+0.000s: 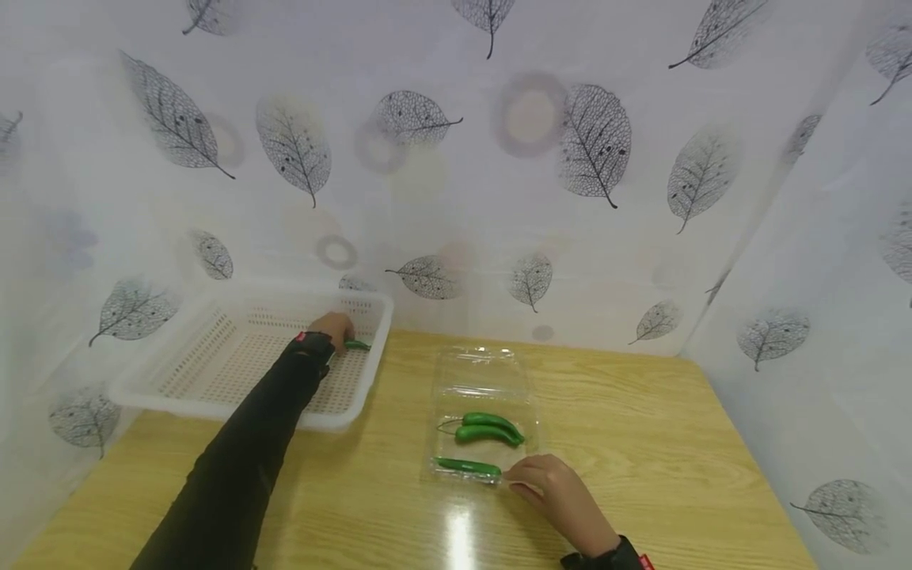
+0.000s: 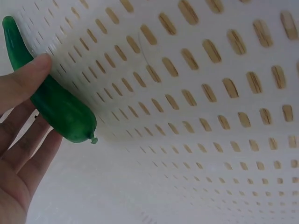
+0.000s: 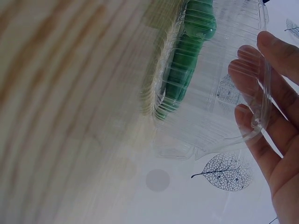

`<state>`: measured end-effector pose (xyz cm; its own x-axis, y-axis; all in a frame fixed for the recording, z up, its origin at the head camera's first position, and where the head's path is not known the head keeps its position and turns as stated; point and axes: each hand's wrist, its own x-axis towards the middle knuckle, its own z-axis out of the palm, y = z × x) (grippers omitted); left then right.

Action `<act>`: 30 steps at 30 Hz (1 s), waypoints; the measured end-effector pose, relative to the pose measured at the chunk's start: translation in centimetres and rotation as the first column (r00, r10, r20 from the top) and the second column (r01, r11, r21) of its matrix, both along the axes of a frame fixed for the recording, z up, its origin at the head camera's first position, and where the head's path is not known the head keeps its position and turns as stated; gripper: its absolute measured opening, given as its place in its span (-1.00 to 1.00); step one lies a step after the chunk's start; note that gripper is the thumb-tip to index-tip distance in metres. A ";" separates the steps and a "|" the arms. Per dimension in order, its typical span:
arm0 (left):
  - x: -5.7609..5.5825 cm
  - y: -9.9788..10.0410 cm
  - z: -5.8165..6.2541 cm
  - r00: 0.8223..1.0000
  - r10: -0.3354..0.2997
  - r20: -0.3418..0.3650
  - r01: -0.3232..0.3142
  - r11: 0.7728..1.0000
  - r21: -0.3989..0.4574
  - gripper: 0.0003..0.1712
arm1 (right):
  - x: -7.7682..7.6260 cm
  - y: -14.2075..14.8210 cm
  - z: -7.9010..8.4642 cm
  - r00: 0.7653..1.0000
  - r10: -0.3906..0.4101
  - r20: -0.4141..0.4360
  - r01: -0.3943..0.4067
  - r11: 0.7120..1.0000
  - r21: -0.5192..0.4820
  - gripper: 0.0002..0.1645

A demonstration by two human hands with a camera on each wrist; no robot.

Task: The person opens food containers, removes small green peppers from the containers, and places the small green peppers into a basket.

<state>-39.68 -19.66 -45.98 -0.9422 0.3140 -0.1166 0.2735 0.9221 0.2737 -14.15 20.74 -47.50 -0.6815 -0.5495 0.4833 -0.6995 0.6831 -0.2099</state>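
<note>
Inside the white perforated basket (image 1: 382,332), my left hand (image 1: 332,326) holds a green chili pepper (image 2: 67,112) between thumb and fingers, seen large in the left wrist view. The pepper is close against the basket's slotted surface. At the front right corner of a clear plastic clamshell box (image 1: 484,389), my right hand (image 1: 552,492) pinches the rim, thumb on one side and fingers on the other. The box lies with its lid folded back. Two curved green peppers (image 1: 490,434) lie side by side in it, and a straighter green pepper (image 1: 469,467) lies along its front edge.
The light wood-grain table (image 1: 627,427) bears the box in its middle and the basket at the back left. A white leaf-print sheet (image 1: 470,174) hangs behind the table and along its sides. My left sleeve (image 1: 235,467) reaches across the table's left part.
</note>
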 end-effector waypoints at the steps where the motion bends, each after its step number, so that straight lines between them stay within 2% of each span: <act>1: 0.2 0.0 0.1 1.000 -0.005 0.004 0.006 1.000 -0.006 -0.57 | 0.1 0.0 0.0 1.000 0.000 0.001 0.000 1.000 0.000 -0.69; 4: 0.6 -0.2 0.4 0.999 -0.035 0.029 0.035 0.999 -0.018 -0.52 | 0.2 0.0 0.0 1.000 -0.001 0.008 0.001 1.000 0.003 -0.70; 5: -0.4 -0.8 -0.8 0.999 -0.049 0.018 0.050 0.999 -0.016 -0.50 | 0.3 -0.1 0.0 1.000 0.001 0.005 -0.001 1.000 0.003 -0.70; 8: -1.8 -2.2 -2.4 0.993 -0.118 0.020 0.119 0.992 -0.032 -0.45 | 0.2 -0.2 0.1 1.000 0.003 -0.009 -0.003 1.000 0.003 -0.71; 9: -3.2 -3.1 -4.0 0.988 -0.152 -0.009 0.152 0.988 -0.027 -0.45 | 0.2 -0.2 0.1 1.000 0.003 -0.012 -0.003 1.000 0.003 -0.72; 11: -5.4 -4.5 -6.4 0.984 -0.180 -0.017 0.179 0.983 -0.030 -0.41 | 0.2 -0.3 0.1 1.000 0.000 -0.017 0.000 1.000 0.000 -0.72; 12: -5.1 -4.6 -5.9 0.981 -0.194 -0.004 0.194 0.980 -0.035 -0.41 | 0.2 -0.4 0.1 1.000 -0.005 -0.014 0.005 1.000 -0.002 -0.72; 13: -5.6 -5.2 -6.8 0.972 -0.232 -0.048 0.232 0.973 -0.002 -0.41 | 0.2 -0.4 0.1 1.000 -0.008 -0.008 0.008 1.000 -0.004 -0.72; 15: -4.9 -4.7 -5.9 0.974 -0.224 -0.037 0.224 0.975 -0.005 -0.40 | 0.3 -0.4 0.1 1.000 -0.013 0.005 0.013 1.000 -0.008 -0.73; 16: -3.4 -4.0 -4.1 0.978 -0.210 -0.011 0.210 0.978 -0.009 -0.42 | 0.3 -0.4 0.1 1.000 -0.011 0.010 0.011 1.000 -0.012 -0.73; 18: -0.1 -2.7 -0.8 0.977 -0.211 -0.034 0.211 0.978 -0.002 -0.50 | 0.3 -0.4 0.0 1.000 -0.011 0.014 0.011 1.000 -0.017 -0.73; 19: 1.2 -2.1 0.5 0.976 -0.212 -0.050 0.212 0.977 0.004 -0.54 | 0.2 -0.4 0.0 1.000 -0.009 0.012 0.010 1.000 -0.017 -0.73; 20: 2.8 -1.2 2.3 0.980 -0.195 -0.040 0.195 0.981 -0.020 -0.56 | 0.2 -0.4 0.0 1.000 -0.009 0.010 0.009 1.000 -0.018 -0.72; 22: 4.8 -0.3 4.3 0.977 -0.200 -0.079 0.199 0.980 -0.016 -0.60 | 0.1 -0.3 0.0 1.000 -0.008 0.012 0.008 1.000 -0.018 -0.72; 23: 5.6 0.2 5.1 0.976 -0.199 -0.091 0.199 0.980 -0.014 -0.62 | 0.1 -0.3 0.0 1.000 -0.010 0.016 0.010 1.000 -0.016 -0.73; 27: 7.6 1.4 7.1 0.978 -0.185 -0.097 0.182 0.983 -0.031 -0.64 | 0.2 -0.4 0.1 0.998 -0.024 0.049 0.025 1.000 -0.007 -0.74; 30: 8.4 1.9 7.8 0.982 -0.162 -0.093 0.160 0.987 -0.027 -0.65 | 0.4 -0.5 0.2 0.998 -0.032 0.062 0.033 0.999 -0.009 -0.75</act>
<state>-31.32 -17.75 -38.17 -0.8865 0.4613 -0.0368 0.4428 0.8687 0.2221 -13.78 20.27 -47.33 -0.7277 -0.5218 0.4451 -0.6625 0.7028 -0.2593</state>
